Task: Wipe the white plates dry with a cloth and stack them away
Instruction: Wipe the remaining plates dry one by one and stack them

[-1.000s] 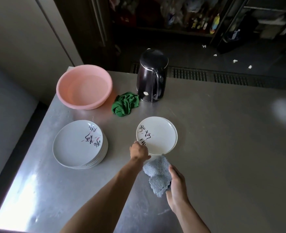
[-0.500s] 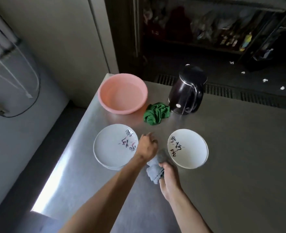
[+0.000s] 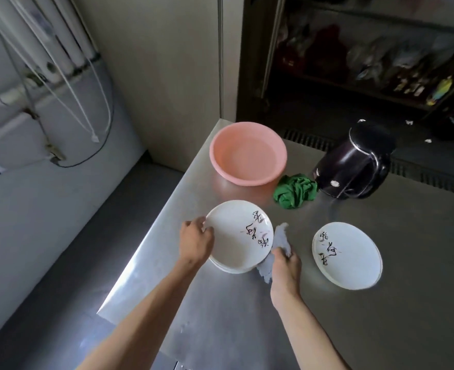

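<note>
Right now the left hand curls its fingers over the 9 o'clock rim of the top plate in a stack of white round plates painted with black brush characters, and grips it. The right hand is closed round a crumpled grey cloth, which is bunched in its fingers against the stack's 4 o'clock edge. One fold stands up beside the rim and another trails onto the table under the hand. Both forearms are bare.

At 3 o'clock from the stack, apart from it, lies a second white plate with similar black characters. Its rim looks doubled, but I cannot tell whether another plate sits beneath. At 1 o'clock is a crumpled green rag, just beside a glossy black electric kettle at 2 o'clock. At 12 o'clock a round pink plastic basin stands near the far left corner.

Everything rests on a brushed stainless-steel table with bright glare along its left edge. Past that edge are a grey floor and a pale wall with white pipes and loose cables at 10 o'clock. Dark shelving holds blurred bottles and bags at 1 o'clock.
</note>
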Motion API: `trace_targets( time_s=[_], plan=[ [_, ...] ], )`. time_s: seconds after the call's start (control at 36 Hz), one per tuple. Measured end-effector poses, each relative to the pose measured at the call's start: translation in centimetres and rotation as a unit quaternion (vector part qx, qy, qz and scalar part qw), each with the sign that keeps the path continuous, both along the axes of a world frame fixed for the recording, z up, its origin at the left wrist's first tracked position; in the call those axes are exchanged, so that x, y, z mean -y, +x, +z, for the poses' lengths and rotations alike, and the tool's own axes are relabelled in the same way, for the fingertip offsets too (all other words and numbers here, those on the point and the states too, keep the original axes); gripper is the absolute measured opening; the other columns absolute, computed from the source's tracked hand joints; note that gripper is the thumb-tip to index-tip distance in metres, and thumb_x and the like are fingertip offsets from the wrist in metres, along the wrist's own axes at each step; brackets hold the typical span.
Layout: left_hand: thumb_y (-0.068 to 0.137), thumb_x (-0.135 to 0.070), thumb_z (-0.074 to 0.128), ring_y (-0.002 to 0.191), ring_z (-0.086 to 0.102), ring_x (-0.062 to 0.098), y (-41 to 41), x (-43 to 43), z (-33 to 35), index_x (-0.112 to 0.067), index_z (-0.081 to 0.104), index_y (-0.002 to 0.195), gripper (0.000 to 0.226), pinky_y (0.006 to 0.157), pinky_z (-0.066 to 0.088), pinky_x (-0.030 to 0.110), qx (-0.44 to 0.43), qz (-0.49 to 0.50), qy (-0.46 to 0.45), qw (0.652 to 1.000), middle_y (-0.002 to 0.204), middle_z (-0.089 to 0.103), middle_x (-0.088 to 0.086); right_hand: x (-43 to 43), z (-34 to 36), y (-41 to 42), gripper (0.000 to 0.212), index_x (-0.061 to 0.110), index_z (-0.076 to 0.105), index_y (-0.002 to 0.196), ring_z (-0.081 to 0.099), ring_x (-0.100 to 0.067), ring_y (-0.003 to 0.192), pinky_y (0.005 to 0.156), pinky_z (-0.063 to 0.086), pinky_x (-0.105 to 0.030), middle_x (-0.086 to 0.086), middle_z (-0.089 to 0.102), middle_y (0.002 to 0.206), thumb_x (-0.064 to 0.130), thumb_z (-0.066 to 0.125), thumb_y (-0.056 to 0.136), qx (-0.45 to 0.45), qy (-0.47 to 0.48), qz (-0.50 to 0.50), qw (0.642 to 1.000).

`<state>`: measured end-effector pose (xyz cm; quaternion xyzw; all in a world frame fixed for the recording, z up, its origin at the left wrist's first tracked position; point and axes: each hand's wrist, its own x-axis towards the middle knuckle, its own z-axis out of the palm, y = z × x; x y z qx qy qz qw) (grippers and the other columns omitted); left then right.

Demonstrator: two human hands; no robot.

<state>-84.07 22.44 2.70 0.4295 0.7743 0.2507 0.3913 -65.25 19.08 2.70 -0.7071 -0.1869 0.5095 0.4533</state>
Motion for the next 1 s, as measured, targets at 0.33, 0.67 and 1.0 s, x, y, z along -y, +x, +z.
trace_targets(
  time_s=[0.33,0.67,1.0],
  plan=[
    [0.102,-0.018,0.047,0.097,0.062,0.025,1.0,0.8,0.2,-0.021,0.06,0.124,0.026,0.081,0.049,0.035,0.097,0.038,0.057,0.993,0.115,0.066,0.006,0.3,0.0,-0.1,0.018,0.011,0.06,0.075,0.055,-0.019,0.063,0.06,0.044,-0.026,-0.002,0.064,0.067,0.003,0.049,0.086,-0.022,0.003,-0.08,0.997],
    [0.108,-0.037,0.049,0.074,0.065,0.012,10.0,3.5,0.6,-0.038,0.052,0.111,0.004,0.064,0.056,0.041,0.348,-0.03,0.029,0.937,0.084,0.067,-0.012,4.8,1.3,8.0,0.03,0.023,0.075,0.09,0.065,-0.006,0.064,0.052,0.05,-0.019,0.014,0.073,0.076,0.009,0.049,0.084,-0.014,0.068,-0.17,0.983],
    [0.11,-0.036,0.047,0.106,0.073,0.016,16.8,11.1,-3.6,-0.041,0.069,0.122,0.026,0.07,0.064,0.039,0.384,-0.033,-0.09,0.919,0.115,0.075,-0.011,11.4,-4.6,12.7,0.054,0.004,0.032,0.152,0.029,-0.027,0.143,0.119,0.023,-0.039,-0.012,0.038,0.154,0.021,0.046,0.102,0.434,-0.016,0.171,0.885]
  ],
)
